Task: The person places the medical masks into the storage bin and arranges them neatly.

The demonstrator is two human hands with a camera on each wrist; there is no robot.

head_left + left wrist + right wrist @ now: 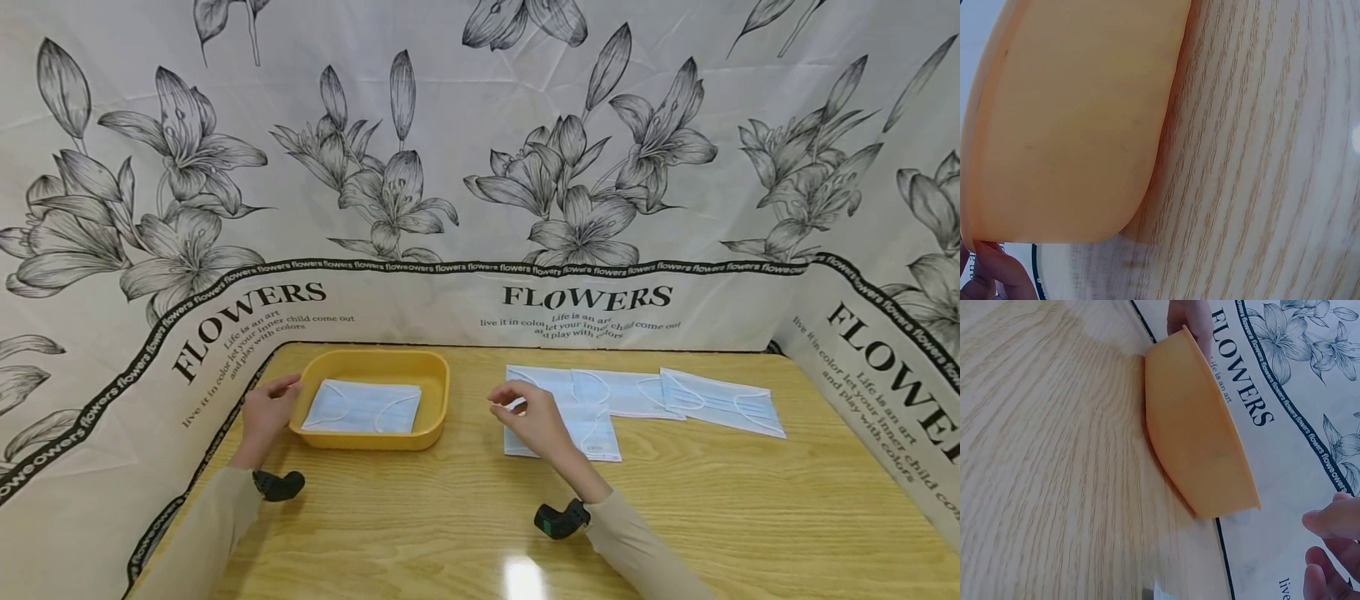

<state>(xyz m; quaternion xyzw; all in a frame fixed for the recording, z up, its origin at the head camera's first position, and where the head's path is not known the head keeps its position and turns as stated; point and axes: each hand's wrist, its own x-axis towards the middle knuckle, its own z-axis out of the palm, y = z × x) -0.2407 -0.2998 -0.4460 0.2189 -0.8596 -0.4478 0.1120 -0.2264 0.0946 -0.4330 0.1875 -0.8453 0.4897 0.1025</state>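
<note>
On the wooden surface (pixel 675 517), the left hand (pixel 266 412) touched the yellow tray's (pixel 431 412) left rim, fingers loosely curled. One mask (pixel 363 407) lay inside it. Right hand (pixel 528 417) hovered over loose masks (pixel 645 396), fingers curled, holding nothing.

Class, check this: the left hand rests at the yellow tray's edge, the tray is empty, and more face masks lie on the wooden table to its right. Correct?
Not quite. The head view shows the yellow tray holds a face mask. The left hand and the masks on the table are as stated.
</note>
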